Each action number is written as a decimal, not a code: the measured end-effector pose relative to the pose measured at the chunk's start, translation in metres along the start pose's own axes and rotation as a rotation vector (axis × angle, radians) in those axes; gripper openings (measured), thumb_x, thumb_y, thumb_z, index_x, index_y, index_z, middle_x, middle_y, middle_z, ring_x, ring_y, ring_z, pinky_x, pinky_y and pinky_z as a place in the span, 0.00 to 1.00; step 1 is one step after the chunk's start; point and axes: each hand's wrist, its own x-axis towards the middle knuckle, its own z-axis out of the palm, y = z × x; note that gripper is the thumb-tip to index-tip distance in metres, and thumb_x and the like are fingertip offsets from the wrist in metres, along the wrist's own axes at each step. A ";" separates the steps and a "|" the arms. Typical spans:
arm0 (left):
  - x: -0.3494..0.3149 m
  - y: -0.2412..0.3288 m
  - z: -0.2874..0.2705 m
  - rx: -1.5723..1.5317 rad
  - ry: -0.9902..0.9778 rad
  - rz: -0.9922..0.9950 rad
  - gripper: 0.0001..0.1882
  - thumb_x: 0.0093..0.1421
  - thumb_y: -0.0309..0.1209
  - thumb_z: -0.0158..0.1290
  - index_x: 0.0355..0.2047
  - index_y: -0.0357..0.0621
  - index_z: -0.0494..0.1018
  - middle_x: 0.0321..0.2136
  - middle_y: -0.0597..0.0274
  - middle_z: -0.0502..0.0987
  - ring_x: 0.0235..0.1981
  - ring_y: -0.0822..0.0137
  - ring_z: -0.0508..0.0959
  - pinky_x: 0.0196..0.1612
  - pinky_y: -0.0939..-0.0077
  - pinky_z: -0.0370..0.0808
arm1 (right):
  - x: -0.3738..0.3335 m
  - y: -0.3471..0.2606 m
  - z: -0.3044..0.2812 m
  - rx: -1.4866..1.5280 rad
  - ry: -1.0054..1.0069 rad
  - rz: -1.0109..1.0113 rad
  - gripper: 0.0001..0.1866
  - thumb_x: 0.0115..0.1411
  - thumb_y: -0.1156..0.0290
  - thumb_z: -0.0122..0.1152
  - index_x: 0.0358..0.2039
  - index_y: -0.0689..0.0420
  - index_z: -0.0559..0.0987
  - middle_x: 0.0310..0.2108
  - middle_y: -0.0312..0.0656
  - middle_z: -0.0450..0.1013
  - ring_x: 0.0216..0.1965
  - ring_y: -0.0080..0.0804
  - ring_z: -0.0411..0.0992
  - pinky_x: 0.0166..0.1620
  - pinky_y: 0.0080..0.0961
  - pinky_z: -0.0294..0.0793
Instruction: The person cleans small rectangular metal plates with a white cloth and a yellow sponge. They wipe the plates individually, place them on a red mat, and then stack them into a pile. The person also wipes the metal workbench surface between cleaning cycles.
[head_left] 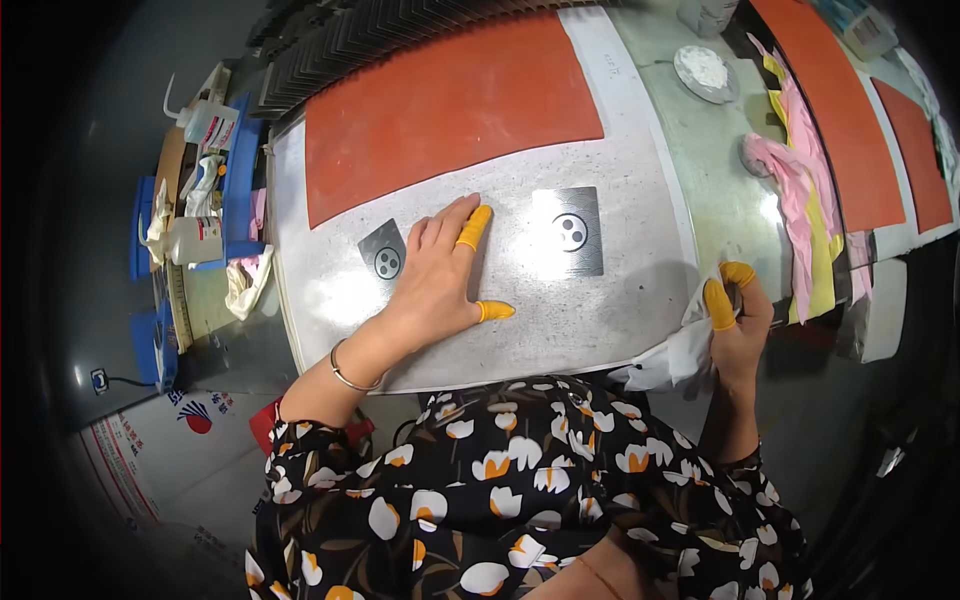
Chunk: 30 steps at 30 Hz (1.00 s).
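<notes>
My left hand (430, 262) is stretched out over the pale work mat (620, 345), its thumb and fingers apart, with yellow finger cots on the thumb and index finger. Next to its outer edge lies a small dark plate (377, 247), tilted and partly hidden by the hand. To the hand's right a second dark plate (584, 250) lies flat; each bears a ring with three round spots. At the mat's front right corner, my right hand (738, 318), also with yellow cots, pinches a white cloth (678, 362) that hangs over the edge.
An orange-red rubber sheet (450, 115) covers the back of the mat, before a row of dark upright plates (400, 40). Pink cloths (790, 175) and a dish of white material (705, 72) are at right. A blue rack with bottles (195, 240) stands at left.
</notes>
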 end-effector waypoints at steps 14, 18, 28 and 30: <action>0.012 0.017 0.015 -0.223 0.140 -0.030 0.56 0.32 0.42 0.69 0.57 0.31 0.49 0.57 0.45 0.53 0.57 0.47 0.54 0.59 0.56 0.50 | 0.000 0.001 0.001 -0.019 -0.016 0.046 0.11 0.53 0.70 0.62 0.32 0.65 0.73 0.20 0.32 0.68 0.22 0.14 0.60 0.26 0.13 0.61; 0.009 0.017 0.020 -0.232 0.167 -0.019 0.51 0.36 0.41 0.67 0.55 0.31 0.52 0.56 0.46 0.54 0.56 0.47 0.56 0.58 0.56 0.51 | 0.009 -0.010 -0.003 -0.335 -0.214 0.030 0.12 0.51 0.68 0.63 0.32 0.63 0.74 0.19 0.39 0.71 0.19 0.20 0.66 0.25 0.17 0.64; 0.004 0.038 0.038 -0.204 0.297 -0.059 0.34 0.47 0.35 0.58 0.50 0.29 0.60 0.56 0.45 0.55 0.55 0.48 0.57 0.54 0.55 0.53 | 0.092 -0.042 0.087 -0.828 -0.624 -0.620 0.11 0.48 0.63 0.59 0.22 0.58 0.74 0.15 0.45 0.71 0.18 0.40 0.71 0.22 0.33 0.67; 0.005 0.041 0.041 -0.187 0.308 -0.074 0.32 0.47 0.34 0.57 0.50 0.30 0.61 0.56 0.46 0.56 0.55 0.48 0.57 0.54 0.55 0.53 | 0.098 -0.039 0.106 -0.883 -0.660 -0.664 0.07 0.45 0.67 0.58 0.19 0.57 0.75 0.14 0.44 0.70 0.18 0.40 0.71 0.22 0.33 0.67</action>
